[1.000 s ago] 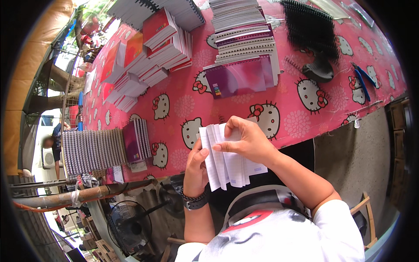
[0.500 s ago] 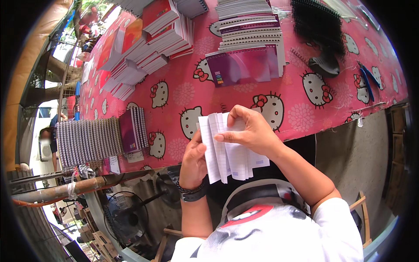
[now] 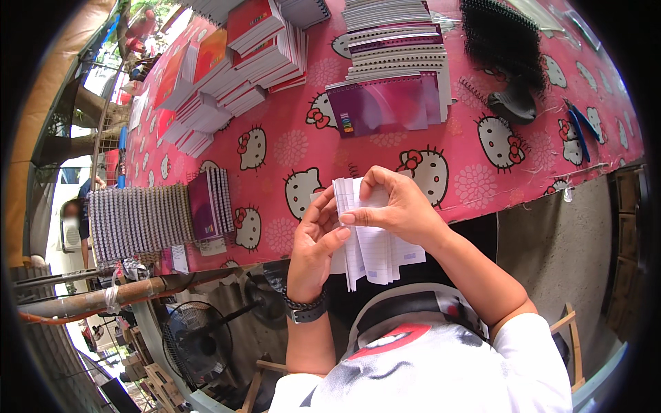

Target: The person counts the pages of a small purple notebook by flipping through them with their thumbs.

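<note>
A bundle of white lined paper sheets [image 3: 375, 255] is held upright in front of me, its leaves fanned and partly folded. My right hand [image 3: 399, 210] pinches it near the top, with the thumb across the front and the forefinger curled over. My left hand [image 3: 313, 241], wearing a dark bracelet and a watch, is at the left edge of the leaves. Its fingers are apart and its thumb touches the paper. Whether the sheets are bound cannot be seen.
Purple-covered books [image 3: 385, 103] with punched edges lie ahead; red-covered stacks [image 3: 241, 62] stand at far left. Wire-bound notebooks [image 3: 141, 220] line the near left. Black coils [image 3: 499, 38], a black mouse-shaped object [image 3: 513, 103] and blue-handled pliers [image 3: 582, 127] are at right. A fan [image 3: 200, 341] stands below left.
The leaf spread at the left has swung right against the other leaves. My left hand has moved slightly right, its fingers now apart beside the paper. My right hand has hardly moved.
</note>
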`<state>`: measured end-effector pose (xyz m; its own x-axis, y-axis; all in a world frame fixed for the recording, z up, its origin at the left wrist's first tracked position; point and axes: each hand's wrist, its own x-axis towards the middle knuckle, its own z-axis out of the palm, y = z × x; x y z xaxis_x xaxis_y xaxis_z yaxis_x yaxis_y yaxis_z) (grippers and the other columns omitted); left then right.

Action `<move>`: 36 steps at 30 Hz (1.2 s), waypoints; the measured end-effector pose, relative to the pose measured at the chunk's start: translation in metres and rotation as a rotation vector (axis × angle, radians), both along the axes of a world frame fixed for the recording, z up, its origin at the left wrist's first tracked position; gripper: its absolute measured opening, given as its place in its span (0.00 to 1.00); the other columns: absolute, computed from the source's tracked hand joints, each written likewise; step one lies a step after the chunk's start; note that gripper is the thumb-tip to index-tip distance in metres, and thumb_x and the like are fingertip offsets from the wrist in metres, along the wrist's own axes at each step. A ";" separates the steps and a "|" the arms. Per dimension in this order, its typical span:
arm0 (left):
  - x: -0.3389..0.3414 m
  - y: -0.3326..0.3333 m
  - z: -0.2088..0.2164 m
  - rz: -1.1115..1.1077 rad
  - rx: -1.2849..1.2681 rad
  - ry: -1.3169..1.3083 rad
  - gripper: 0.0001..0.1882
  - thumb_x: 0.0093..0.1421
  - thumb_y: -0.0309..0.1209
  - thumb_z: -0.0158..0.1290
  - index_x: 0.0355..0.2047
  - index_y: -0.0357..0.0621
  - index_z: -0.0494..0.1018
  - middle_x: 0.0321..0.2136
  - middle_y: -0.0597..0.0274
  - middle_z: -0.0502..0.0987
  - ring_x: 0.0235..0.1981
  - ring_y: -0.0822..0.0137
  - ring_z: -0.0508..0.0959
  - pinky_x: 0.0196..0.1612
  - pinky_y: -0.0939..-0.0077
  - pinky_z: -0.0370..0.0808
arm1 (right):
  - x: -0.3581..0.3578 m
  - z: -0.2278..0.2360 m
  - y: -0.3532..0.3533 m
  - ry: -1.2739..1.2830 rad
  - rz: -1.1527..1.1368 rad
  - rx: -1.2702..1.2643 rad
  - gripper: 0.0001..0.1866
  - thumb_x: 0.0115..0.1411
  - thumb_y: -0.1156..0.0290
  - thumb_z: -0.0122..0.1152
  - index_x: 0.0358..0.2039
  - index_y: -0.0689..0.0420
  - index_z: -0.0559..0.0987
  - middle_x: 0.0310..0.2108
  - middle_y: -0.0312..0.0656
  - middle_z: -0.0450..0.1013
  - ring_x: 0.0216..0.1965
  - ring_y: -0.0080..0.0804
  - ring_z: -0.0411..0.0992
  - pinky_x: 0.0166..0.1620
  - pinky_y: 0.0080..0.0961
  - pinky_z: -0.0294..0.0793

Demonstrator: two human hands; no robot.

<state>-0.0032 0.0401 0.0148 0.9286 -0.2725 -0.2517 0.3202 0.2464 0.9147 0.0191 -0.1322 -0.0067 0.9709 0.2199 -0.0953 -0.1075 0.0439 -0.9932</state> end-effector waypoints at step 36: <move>0.000 -0.001 0.004 -0.023 -0.008 0.045 0.33 0.49 0.31 0.56 0.54 0.36 0.58 0.47 0.57 0.68 0.48 0.68 0.69 0.53 0.73 0.64 | -0.001 0.000 -0.003 0.039 0.011 0.054 0.23 0.42 0.57 0.72 0.26 0.59 0.69 0.24 0.37 0.68 0.27 0.20 0.65 0.30 0.20 0.66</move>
